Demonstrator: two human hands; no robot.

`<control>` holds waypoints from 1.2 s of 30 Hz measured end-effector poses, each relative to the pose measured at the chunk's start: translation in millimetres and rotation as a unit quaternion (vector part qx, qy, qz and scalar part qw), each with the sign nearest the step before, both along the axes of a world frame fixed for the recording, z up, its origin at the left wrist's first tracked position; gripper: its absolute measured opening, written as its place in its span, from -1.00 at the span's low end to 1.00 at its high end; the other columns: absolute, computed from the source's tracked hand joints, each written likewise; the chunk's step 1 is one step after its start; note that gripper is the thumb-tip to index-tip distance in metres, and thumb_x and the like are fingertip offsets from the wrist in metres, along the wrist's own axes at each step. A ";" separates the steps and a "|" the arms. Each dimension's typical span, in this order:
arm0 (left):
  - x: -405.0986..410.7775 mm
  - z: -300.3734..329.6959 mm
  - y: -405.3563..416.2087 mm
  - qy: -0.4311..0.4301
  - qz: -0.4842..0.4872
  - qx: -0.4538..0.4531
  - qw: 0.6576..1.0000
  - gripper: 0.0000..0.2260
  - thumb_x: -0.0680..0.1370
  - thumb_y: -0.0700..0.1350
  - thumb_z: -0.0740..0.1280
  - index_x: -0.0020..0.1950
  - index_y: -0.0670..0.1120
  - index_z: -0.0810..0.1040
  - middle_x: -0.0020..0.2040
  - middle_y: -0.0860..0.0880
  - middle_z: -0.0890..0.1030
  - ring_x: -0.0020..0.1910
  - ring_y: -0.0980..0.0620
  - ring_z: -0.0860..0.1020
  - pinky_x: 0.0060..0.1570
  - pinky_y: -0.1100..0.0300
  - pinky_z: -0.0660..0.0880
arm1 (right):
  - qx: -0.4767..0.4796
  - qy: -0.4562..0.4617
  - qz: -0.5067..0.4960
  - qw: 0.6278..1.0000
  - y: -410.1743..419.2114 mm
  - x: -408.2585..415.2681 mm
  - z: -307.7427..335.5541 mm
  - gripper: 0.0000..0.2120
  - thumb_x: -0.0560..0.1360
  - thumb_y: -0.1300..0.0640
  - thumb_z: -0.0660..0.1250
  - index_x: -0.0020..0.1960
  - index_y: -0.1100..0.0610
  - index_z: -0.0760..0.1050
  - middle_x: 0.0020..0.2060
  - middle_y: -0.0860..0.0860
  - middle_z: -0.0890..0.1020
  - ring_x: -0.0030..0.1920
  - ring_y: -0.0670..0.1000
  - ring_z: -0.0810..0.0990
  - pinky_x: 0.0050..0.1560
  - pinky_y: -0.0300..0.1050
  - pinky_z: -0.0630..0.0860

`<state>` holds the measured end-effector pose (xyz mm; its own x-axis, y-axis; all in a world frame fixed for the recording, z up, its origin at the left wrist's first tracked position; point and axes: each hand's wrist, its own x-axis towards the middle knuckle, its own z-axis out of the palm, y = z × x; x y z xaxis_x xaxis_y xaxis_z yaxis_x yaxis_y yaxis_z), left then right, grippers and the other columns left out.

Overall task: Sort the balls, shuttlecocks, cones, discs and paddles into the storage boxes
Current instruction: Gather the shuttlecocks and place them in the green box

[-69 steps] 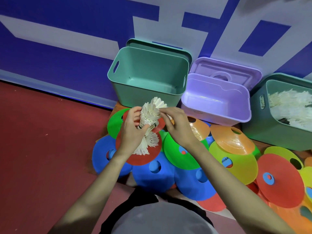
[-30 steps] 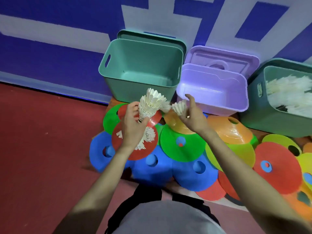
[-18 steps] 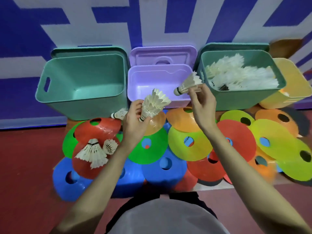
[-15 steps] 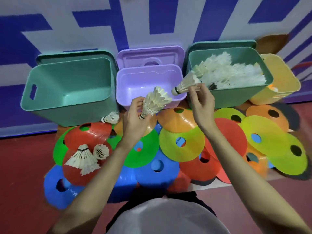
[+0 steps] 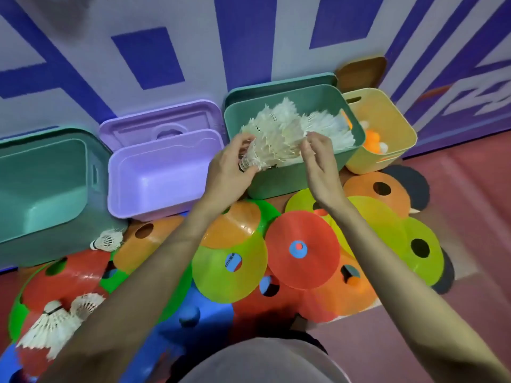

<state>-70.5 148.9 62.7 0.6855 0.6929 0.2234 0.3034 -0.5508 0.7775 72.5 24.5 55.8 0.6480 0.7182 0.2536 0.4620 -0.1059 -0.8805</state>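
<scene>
The left hand [image 5: 229, 167] grips a stack of white feather shuttlecocks [image 5: 253, 158] over the near rim of the dark green plastic box [image 5: 293, 181] full of shuttlecocks. The right hand [image 5: 318, 158] hangs loose with nothing in it. Lower the stack gently, then let go. No writing is clear enough to read.

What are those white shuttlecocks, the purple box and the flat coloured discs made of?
White feathered shuttlecocks: real feathers by the look, with ragged, separate cream vanes; the bases are too small to judge. Purple storage box: smooth moulded plastic with a soft sheen and rounded corners. Flat coloured discs: thin, probably flexible plastic, since the yellow-green ones look slightly translucent and glossy.
</scene>
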 end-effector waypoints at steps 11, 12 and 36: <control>166.5 -6.0 35.6 0.027 -0.090 0.003 0.996 -0.56 0.43 -0.32 0.42 0.26 -0.06 0.45 0.14 0.02 0.58 0.15 0.07 0.54 0.19 0.07 0.51 | -0.015 -0.086 -0.155 0.984 3.1 117.3 -1.1 -0.80 0.57 0.07 0.23 0.03 0.12 0.60 -0.08 0.08 0.58 0.01 0.11 0.45 0.04 0.04 0.32; 182.0 -2.9 40.3 0.020 -0.097 0.001 0.995 -0.57 0.43 -0.33 0.42 0.25 -0.08 0.46 0.12 0.03 0.58 0.14 0.07 0.54 0.18 0.08 0.52 | 0.002 -0.091 -0.158 0.983 5.3 127.2 1.0 -0.82 0.57 0.08 0.25 0.04 0.14 0.59 -0.10 0.08 0.58 -0.02 0.11 0.47 0.03 0.05 0.34; 241.3 -32.4 100.6 0.214 -0.108 0.158 0.958 -0.54 0.40 -0.04 0.43 0.26 -0.10 0.45 0.05 -0.05 0.60 0.06 -0.06 0.52 0.17 0.00 0.42 | -0.160 -0.173 -0.190 0.953 81.5 219.4 -45.5 -0.75 0.54 0.20 0.25 0.21 0.11 0.45 -0.03 0.08 0.61 -0.01 0.13 0.50 -0.08 -0.01 0.35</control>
